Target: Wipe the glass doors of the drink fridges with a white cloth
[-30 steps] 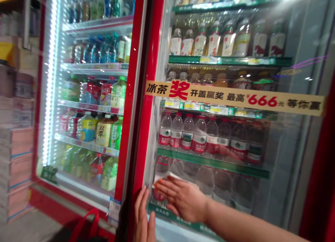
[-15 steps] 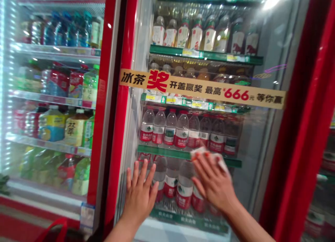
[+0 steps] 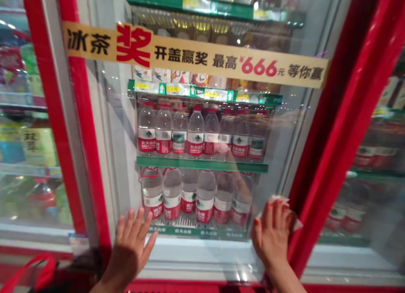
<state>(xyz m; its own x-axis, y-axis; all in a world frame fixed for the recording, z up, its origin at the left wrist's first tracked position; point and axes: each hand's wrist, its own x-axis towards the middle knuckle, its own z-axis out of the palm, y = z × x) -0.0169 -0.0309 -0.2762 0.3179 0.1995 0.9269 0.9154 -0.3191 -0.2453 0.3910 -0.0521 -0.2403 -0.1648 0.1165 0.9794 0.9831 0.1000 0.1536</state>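
My left hand [image 3: 130,246] is spread against the lower left part of the glass door [image 3: 186,255], its fingers apart and holding nothing. At the lower right of the door, next to the red frame [image 3: 316,191], my right hand [image 3: 272,234] presses a white tissue [image 3: 296,223] to the glass. The tissue shows past my fingertips and beside them; the rest is hidden under the hand. Behind the glass, red-capped water bottles [image 3: 195,134] stand in a row, with larger water bottles [image 3: 205,198] on the shelf below.
A tan banner [image 3: 180,52] with Chinese lettering crosses the door at an angle. More drink coolers flank this one, with drink bottles [image 3: 41,147] on the left and water bottles [image 3: 343,212] on the right. A red strap [image 3: 47,269] shows at the lower left.
My right hand has slid right and down with the tissue, from in front of the bottles to near the right frame. The left hand stays spread, lower on the door. The view has shifted.
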